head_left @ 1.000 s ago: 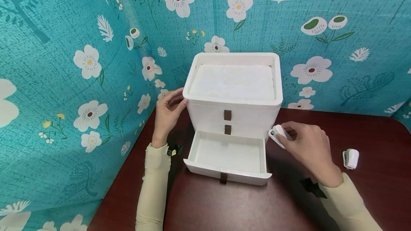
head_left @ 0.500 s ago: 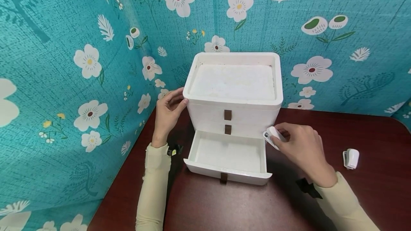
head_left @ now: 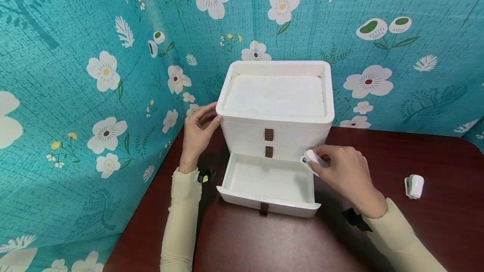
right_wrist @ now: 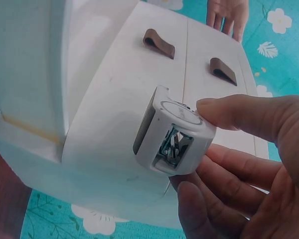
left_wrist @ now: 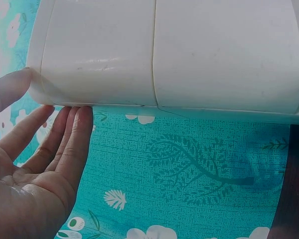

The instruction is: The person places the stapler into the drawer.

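A white drawer cabinet (head_left: pixel 245 133) stands on the table, its bottom drawer (head_left: pixel 270 179) pulled out and bare inside. Near that drawer's right rear corner, my right hand (head_left: pixel 345 173) pinches a small white stapler (head_left: pixel 311 160) between thumb and fingers. Seen from the right wrist, the stapler (right_wrist: pixel 177 134) shows a round raised top and a metal mechanism in its end opening. My left hand (head_left: pixel 197 135) touches the cabinet's upper left front corner. In the left wrist view its fingers (left_wrist: pixel 74 144) are fairly straight, tips against the side, thumb at the rim.
A second white stapler (head_left: pixel 414 186) lies on the dark red table (head_left: pixel 287 247) to the right. The cabinet has a shallow top tray (head_left: pixel 280 119) and brown pull tabs (head_left: pixel 269 134). Flowered teal cloth (head_left: pixel 121 53) hangs behind and at the left.
My right hand has carried the stapler leftward, from beside the cabinet to the edge of the pulled-out drawer. My left hand stays at the corner.
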